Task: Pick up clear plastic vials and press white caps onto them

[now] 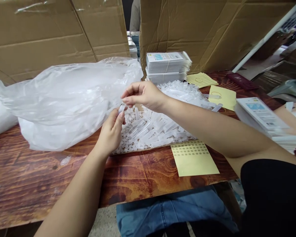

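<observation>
Brown cardboard [44, 36] walls off the far side, dark-grained wooden table [135, 177] runs underneath, and out over it both hands meet! The left hand [111, 131] comes in from the near side, thumb and fingers closed in a narrow pinch, and there at the tips sits a small translucent plastic piece [121, 108]. Right on top of the action, the right hand [146, 95] reaches across from the right, its fingertips drawn together just above and slightly to the right of that piece. Is anything between those right fingertips? Can't tell from here! So it's the left that has the grip, the right hovering very close, and whether they touch is too fine to call. The piece's long axis? Too small to read with certainty, though it looks closer to upright than flat. Just below and to the right of the fingers, loose plastic pieces [160, 125] fill a shallow cardboard tray [148, 149]. Left of the fingers, a big crumpled plastic bag [64, 95]; beyond them and to the right, banded stacks of printed cards [162, 57]; nearer the body, a yellow sticker sheet [196, 164].
</observation>
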{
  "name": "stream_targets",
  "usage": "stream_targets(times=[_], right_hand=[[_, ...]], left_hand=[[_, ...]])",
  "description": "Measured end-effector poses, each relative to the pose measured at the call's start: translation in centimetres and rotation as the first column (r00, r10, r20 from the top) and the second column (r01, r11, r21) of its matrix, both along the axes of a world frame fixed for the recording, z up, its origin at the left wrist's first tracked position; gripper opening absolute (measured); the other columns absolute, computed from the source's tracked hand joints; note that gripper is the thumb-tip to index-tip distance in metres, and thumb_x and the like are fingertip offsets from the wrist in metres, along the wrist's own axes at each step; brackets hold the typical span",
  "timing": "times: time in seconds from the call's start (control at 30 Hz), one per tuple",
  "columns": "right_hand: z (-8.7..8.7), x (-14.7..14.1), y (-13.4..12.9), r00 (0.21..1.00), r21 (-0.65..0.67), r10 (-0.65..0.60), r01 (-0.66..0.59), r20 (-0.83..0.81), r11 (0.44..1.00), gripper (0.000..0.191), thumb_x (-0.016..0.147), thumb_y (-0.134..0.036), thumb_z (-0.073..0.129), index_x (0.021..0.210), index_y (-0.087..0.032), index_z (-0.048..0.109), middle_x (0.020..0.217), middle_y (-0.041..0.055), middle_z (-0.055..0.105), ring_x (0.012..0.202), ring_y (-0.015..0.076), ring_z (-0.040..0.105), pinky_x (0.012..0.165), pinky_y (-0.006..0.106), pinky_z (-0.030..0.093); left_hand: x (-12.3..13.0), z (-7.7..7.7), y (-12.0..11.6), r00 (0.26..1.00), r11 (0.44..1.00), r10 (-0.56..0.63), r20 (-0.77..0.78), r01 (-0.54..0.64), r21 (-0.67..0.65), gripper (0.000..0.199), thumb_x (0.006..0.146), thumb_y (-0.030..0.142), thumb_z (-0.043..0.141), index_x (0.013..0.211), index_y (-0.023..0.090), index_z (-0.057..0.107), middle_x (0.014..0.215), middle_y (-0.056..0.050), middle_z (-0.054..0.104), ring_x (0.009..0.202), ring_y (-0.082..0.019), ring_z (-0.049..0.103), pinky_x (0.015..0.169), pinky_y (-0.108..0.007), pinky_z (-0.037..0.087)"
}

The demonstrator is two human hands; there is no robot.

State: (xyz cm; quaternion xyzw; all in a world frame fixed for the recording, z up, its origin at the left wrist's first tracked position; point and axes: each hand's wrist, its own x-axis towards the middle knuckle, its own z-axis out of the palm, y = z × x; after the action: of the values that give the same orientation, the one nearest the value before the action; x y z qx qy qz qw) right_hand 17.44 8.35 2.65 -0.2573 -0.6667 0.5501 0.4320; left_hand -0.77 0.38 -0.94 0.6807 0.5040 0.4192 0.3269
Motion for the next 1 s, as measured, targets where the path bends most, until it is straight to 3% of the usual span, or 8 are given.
stream_targets(times=[0.17,0.3,0.43,0.57,0.7,0.87,1.0], right_hand=[[-0.5,-0.2,-0.9,0.998,-0.072,0.051,-0.054,-0.04,0.996,0.029,0.067,-0.026,0.094,0.08,-0.014,0.07,0.07,-0.0013,0.069,0.062,0.0085,0.064,0.067,0.024,0.06],[0.0,0.8,-1.0,0.997,-0.096,0.081,-0.082,-0.016,0.992,0.041,0.06,-0.039,0.097,0.08,-0.013,0.073,0.07,0.0003,0.071,0.064,0.0099,0.066,0.067,0.025,0.06],[0.1,1.1,-0.7,0.995,-0.086,0.104,-0.103,0.002,0.991,0.05,0.051,-0.051,0.099,0.074,-0.015,0.072,0.068,-0.0003,0.071,0.062,0.0097,0.064,0.065,0.025,0.059],[-0.5,0.6,-0.7,0.994,-0.045,0.102,-0.103,-0.03,0.994,0.05,0.049,-0.052,0.099,0.07,-0.016,0.07,0.068,-0.0007,0.071,0.06,0.009,0.062,0.062,0.024,0.057],[-0.8,-0.1,-1.2,0.999,-0.018,0.051,-0.052,-0.008,0.999,0.053,0.05,-0.056,0.097,0.072,-0.017,0.07,0.071,-0.0008,0.07,0.065,0.0098,0.062,0.063,0.024,0.056],[0.6,0.1,-0.6,0.985,0.028,0.1,-0.105,0.141,0.994,0.054,0.057,-0.056,0.096,0.075,-0.015,0.066,0.077,0.0007,0.072,0.077,0.0125,0.067,0.073,0.026,0.058],[2.6,1.8,2.0,0.864,0.045,0.169,-0.216,0.474,0.975,0.042,0.076,-0.05,0.088,0.083,-0.013,0.068,0.076,0.0026,0.071,0.073,0.0114,0.067,0.068,0.023,0.053]], left_hand=[[0.4,0.1,-0.2,0.999,0.999,-0.004,-0.05,0.006,0.031,0.03,0.1,0.049,0.044,0.09,0.023,0.053,0.081,-0.003,0.055,0.073,-0.018,0.051,0.068,-0.033,0.044],[0.8,1.2,-0.8,0.992,0.996,-0.005,-0.123,0.016,0.089,0.028,0.1,0.045,0.042,0.099,0.022,0.058,0.087,-0.006,0.061,0.082,-0.022,0.058,0.082,-0.038,0.049],[1.0,1.8,-1.3,0.974,0.991,0.011,-0.225,0.019,0.131,0.032,0.1,0.04,0.042,0.116,0.02,0.062,0.091,-0.008,0.065,0.092,-0.025,0.062,0.091,-0.041,0.051],[1.1,1.9,-1.6,0.965,0.988,0.022,-0.262,0.019,0.154,0.037,0.1,0.038,0.041,0.119,0.016,0.063,0.092,-0.009,0.065,0.095,-0.026,0.064,0.095,-0.04,0.051],[1.3,1.9,-1.8,0.961,0.982,0.086,-0.263,-0.037,0.187,0.033,0.1,0.036,0.041,0.119,0.018,0.063,0.093,-0.009,0.067,0.098,-0.027,0.064,0.097,-0.041,0.05],[1.5,1.4,-1.6,0.947,0.965,0.17,-0.274,-0.104,0.24,0.028,0.099,0.032,0.045,0.117,0.019,0.063,0.104,-0.011,0.069,0.107,-0.03,0.063,0.1,-0.043,0.049],[1.5,1.0,-1.0,0.936,0.968,0.175,-0.304,-0.108,0.225,0.035,0.101,0.034,0.042,0.122,0.017,0.064,0.116,-0.015,0.069,0.115,-0.031,0.063,0.103,-0.045,0.048]])
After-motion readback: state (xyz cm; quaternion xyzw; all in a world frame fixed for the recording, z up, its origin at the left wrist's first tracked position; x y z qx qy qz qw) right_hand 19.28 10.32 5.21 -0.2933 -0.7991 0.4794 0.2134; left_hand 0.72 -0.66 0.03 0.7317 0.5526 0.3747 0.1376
